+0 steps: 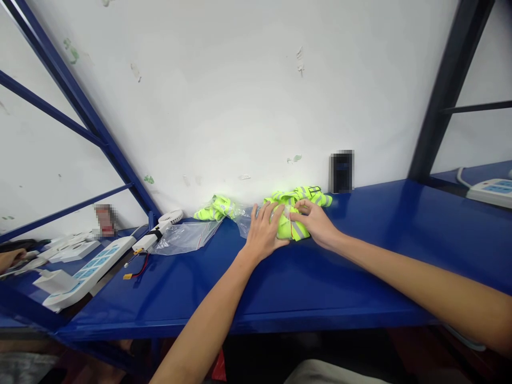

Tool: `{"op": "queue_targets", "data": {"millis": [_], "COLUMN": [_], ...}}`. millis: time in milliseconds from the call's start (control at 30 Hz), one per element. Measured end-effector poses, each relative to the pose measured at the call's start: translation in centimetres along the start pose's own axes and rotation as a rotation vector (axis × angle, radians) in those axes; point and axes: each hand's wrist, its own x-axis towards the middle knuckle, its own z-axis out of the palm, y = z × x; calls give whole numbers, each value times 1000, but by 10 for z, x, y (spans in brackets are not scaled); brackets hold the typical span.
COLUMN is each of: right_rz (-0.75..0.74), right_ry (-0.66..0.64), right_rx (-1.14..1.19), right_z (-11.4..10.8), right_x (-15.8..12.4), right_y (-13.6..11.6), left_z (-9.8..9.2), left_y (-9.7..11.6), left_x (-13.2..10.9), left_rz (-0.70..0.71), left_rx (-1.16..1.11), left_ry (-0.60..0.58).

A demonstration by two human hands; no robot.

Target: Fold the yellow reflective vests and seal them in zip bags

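Observation:
A folded fluorescent yellow vest (295, 230) with grey reflective bands lies in a clear zip bag (290, 214), on the table in front of me. My left hand (263, 228) rests on the bag's left side with its fingers spread and the thumb along the near edge. From the right, my right hand (317, 223) pinches at the bag's upper right edge with thumb and forefinger; the exact grip is partly hidden. Just behind lies a loose yellow vest (320, 198), unfolded and crumpled. Further left is another bundled yellow vest (218, 207), partly in clear plastic.
A clear zip bag (186, 237) lies flat at left, beside a white handheld fan (154, 234) and a wire lead with a yellow connector (138, 272). A white power strip (94, 269) runs along the left edge. A dark blurred device (342, 173) leans against the wall. Blue frame posts (116, 154) flank the table (360, 277).

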Motion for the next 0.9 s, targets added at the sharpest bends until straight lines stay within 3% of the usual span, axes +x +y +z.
{"op": "queue_targets", "data": {"millis": [133, 200, 267, 433, 700, 900], "right_rz": [121, 92, 36, -6, 2, -253], "right_ry": [-336, -495, -552, -482, -292, -332], "right_rx": [-23, -128, -218, -248, -151, -414], "right_z": [-20, -28, -31, -24, -6, 3], "right_x": [8, 8, 6, 3, -4, -11], "right_y": [-16, -24, -30, -27, -14, -7], "left_z": [-3, -4, -5, -3, -1, -6], "left_y": [-6, -10, -13, -16, -1, 5], "left_x": [-4, -6, -7, -9, -2, 2], "left_rz": [-80, -109, -128, -125, -132, -92], "left_rx": [4, -11, -48, -139, -121, -96], "left_ry": [-1, 10, 21, 27, 85, 55]}}
